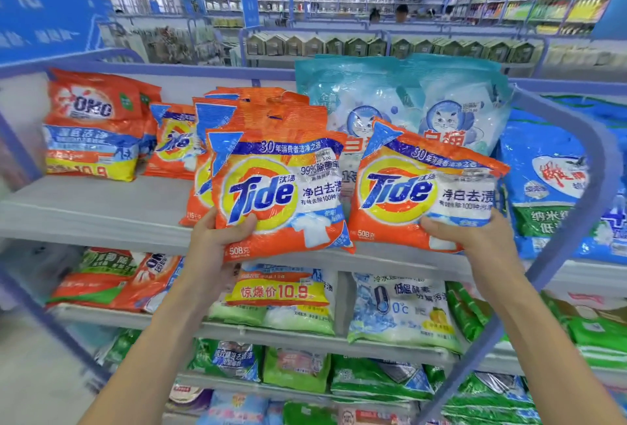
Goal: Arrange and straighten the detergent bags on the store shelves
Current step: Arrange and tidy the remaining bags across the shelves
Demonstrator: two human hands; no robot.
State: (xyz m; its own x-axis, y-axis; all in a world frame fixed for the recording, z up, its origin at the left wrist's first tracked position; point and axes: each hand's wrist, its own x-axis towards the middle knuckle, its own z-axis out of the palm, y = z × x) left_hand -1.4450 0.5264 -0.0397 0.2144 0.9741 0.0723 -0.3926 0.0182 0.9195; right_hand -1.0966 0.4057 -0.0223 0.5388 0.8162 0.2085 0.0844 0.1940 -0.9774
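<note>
The top shelf (101, 207) runs across the middle of the view, with a bare stretch at nine o'clock. That gap is probably where stray stock is meant to go.

At three o'clock a large blue-and-green detergent bag (549, 187) leans against the curved blue end rail (597, 167). At one o'clock, pale teal white-cat detergent bags (390, 102) stand upright in a row. At ten o'clock, OMO bags (91, 126) lie tilted back. Just left of centre stands a stack of bigger Tide bags (258, 112).

The task's things are two small Tide bags, both marked 508 grams. Each is orange with a yellow bullseye logo, a blue banner and a clear window showing white powder. The film is glossy and crinkled.

The left Tide bag (278, 194) sits near upright in front of the bigger Tide stack. Its lower edge hangs past the shelf front, so it looks carried rather than set down. The right Tide bag (424, 194) is at about four o'clock from centre, in front of the white-cat bags. It is tilted, with its banner sloping down to the right. I cannot tell whether it rests on the shelf.

The left hand (217, 234) grips its bag at the lower left corner, thumb across the front and fingers behind. The right hand (468, 234) clasps its bag's lower right edge the same way. Holding them low keeps the faces readable and, I judge, lets like be matched with like.
</note>
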